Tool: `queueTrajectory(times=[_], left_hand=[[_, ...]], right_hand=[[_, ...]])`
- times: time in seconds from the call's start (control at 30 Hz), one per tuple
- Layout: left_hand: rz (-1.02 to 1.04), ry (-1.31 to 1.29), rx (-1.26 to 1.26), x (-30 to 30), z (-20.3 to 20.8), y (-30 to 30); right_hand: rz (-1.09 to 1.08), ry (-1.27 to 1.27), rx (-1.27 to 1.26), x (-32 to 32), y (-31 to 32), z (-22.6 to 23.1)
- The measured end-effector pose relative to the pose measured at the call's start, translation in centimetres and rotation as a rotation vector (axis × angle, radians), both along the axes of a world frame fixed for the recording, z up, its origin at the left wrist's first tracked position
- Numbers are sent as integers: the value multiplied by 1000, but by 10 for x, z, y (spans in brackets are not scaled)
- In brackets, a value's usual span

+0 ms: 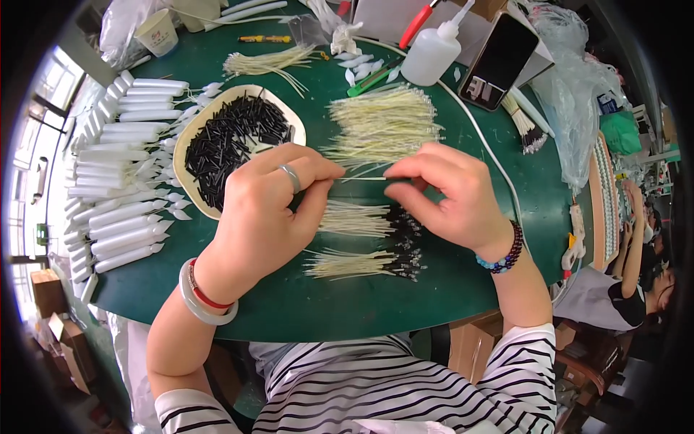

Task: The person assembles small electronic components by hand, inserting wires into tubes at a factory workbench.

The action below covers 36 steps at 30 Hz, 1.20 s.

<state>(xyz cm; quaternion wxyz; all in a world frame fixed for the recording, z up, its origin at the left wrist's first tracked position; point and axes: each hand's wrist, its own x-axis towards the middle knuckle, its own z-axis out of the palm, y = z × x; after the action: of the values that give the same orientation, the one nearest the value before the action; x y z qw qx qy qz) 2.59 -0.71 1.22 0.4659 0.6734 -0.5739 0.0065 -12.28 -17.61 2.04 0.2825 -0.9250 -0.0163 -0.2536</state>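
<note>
Over the middle of the green table [289,311], a thin pale wire [365,179] stretches between my hands. My left hand [267,206] pinches its left end between thumb and index finger; whatever else is in that pinch is too small to make out. At the other end, the fingertips of my right hand [463,192] hold the wire, the thumb slightly apart below. Loose pale wires [383,123] lie in a heap just beyond. Nearer me are two bunches of wires with black sleeves and clear tips [354,219] [361,264]. A cream bowl [298,129] of short black tubes [238,134] sits beside my left hand.
White flame-tipped candle sticks [130,231] crowd the left side. Along the back stand a paper cup [157,34], a squeeze bottle [431,56], a green cutter [369,78] and a smartphone [500,61]. A white cable [484,137] crosses the right side; another person [629,246] sits beyond.
</note>
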Motion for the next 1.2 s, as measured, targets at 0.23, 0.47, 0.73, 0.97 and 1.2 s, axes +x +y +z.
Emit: queueTrajectory(times=[0.23,0.47,0.73,0.97,1.2], left_hand=[[-54,55,101,-5,0,-1],[-34,-71,48,0,-9,-3],[-58,-11,96,-5,-8,-4],[-224,-146,271,-6,-17,-4],[-30,-140,143,21,5,1]], right_hand=[[27,-37,30,3,6,-2],[53,89,75,2,-6,-5],[-122,213,40,-3,-40,-5],[-131,218,-175,5,-33,-24],[-157,231,-294,-2,-43,-21]])
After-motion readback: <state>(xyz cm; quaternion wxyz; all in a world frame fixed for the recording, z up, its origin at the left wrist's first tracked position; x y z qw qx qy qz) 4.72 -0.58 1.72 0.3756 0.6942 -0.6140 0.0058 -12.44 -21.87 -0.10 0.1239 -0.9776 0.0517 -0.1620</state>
